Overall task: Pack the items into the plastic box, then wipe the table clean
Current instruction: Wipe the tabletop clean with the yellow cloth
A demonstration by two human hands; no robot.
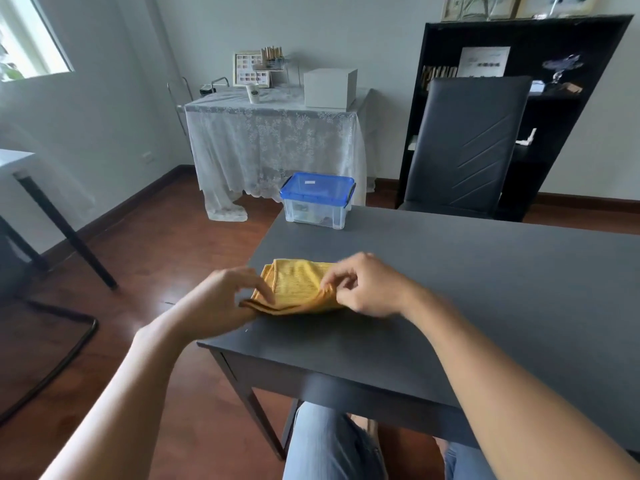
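A folded yellow cloth lies near the left edge of the dark grey table. My left hand pinches its near left corner. My right hand pinches its right edge between thumb and fingers. At the table's far left corner stands the clear plastic box with its blue lid closed and latched; a few items show dimly through its walls.
A dark chair stands behind the table's far side, in front of a black bookshelf. A lace-covered side table sits further back. Another table's leg and a chair frame stand on the wooden floor at left.
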